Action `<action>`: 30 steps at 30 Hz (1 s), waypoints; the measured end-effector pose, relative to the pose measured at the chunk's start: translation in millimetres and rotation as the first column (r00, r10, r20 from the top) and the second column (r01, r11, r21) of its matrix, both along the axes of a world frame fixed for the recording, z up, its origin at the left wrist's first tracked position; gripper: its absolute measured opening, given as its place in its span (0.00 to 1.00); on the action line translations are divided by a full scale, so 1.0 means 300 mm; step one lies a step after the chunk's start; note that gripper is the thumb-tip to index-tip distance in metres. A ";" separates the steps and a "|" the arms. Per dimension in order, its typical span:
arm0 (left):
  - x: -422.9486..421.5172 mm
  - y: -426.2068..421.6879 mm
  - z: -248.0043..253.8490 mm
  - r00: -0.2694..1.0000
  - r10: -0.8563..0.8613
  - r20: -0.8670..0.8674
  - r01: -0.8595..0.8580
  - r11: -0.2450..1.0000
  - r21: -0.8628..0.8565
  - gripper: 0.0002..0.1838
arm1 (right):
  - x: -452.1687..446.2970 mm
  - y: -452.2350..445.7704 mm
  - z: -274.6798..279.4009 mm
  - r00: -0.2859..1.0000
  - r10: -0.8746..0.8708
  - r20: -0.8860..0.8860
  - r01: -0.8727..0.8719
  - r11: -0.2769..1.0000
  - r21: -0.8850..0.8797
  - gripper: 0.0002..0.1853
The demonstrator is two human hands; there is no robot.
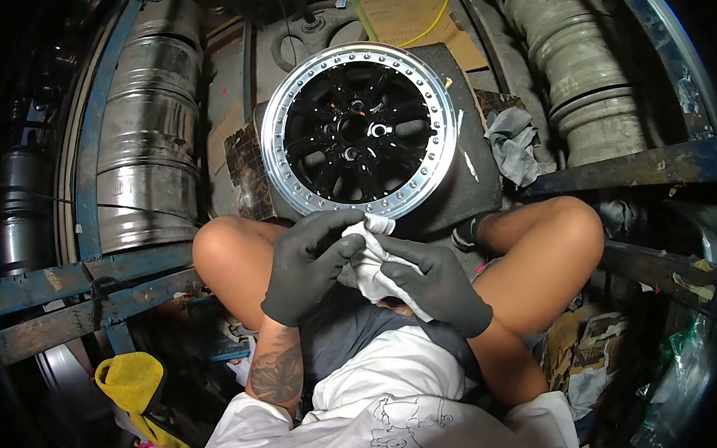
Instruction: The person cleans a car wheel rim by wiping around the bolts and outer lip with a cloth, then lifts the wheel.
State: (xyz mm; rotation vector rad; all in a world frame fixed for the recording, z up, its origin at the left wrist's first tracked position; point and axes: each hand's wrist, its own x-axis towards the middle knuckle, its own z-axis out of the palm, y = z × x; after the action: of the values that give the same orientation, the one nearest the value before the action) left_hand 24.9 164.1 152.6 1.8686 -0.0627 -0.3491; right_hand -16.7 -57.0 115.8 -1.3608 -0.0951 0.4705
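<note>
Wheel Shiny, Spots Left at Its Hub

The right hand's [441, 281] thumb and fingers were clamped on a white cloth [375, 267]; the left hand's [312, 254] were curled, touching it, their grip impossible to tell; just beyond, the wheel [353, 148] lay face up on a dark pad [484, 178]; its rim, ringed with bolts, looked largely clean; orange and pale spots near the hub suggested unfinished wiping; its underside was hidden.

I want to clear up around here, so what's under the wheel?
A flat, dark grey slab shows past the right side of the wheel. The wheel covers much of the slab, so I can't tell what else lies beneath.
</note>
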 end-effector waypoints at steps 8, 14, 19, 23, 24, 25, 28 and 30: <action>-0.011 0.008 -0.048 0.965 0.232 -0.122 -0.249 0.957 -0.150 0.14 | 0.011 0.000 0.010 0.965 0.005 0.264 0.113 0.896 -0.430 0.22; 0.003 0.019 -0.045 0.942 0.335 -0.025 -0.334 0.928 -0.165 0.14 | -0.011 -0.005 0.034 0.960 -0.011 0.281 0.156 0.851 -0.501 0.27; -0.011 0.035 -0.036 0.968 0.240 0.078 -0.227 0.962 -0.151 0.14 | -0.046 -0.006 -0.065 0.973 0.112 -0.203 -0.089 0.989 0.120 0.30; -0.019 0.018 -0.004 0.971 0.239 0.032 -0.235 0.968 -0.089 0.12 | -0.042 -0.019 -0.062 0.915 0.247 -0.318 -0.162 0.949 0.271 0.31; -0.021 0.007 0.013 0.968 0.249 0.024 -0.248 0.969 -0.009 0.12 | -0.032 -0.017 -0.060 0.908 0.268 -0.321 -0.189 0.948 0.258 0.33; -0.024 -0.005 0.021 0.966 0.259 0.018 -0.260 0.963 0.071 0.11 | -0.025 -0.018 -0.046 0.930 0.238 -0.282 -0.177 0.958 0.225 0.33; -0.052 -0.037 -0.007 0.934 0.138 0.329 -0.229 0.939 0.256 0.08 | -0.003 -0.001 -0.002 0.971 0.144 -0.189 -0.110 0.978 0.180 0.36; -0.070 -0.057 -0.014 0.915 0.143 0.377 -0.244 0.941 0.236 0.10 | 0.010 0.014 -0.003 0.984 0.066 -0.167 -0.029 0.976 0.214 0.38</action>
State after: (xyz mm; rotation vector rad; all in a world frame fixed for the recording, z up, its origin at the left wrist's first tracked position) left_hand 3.9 146.9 148.4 2.1793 -0.0735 0.1315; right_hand -13.6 -52.7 115.0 -1.1069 -0.0336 0.6007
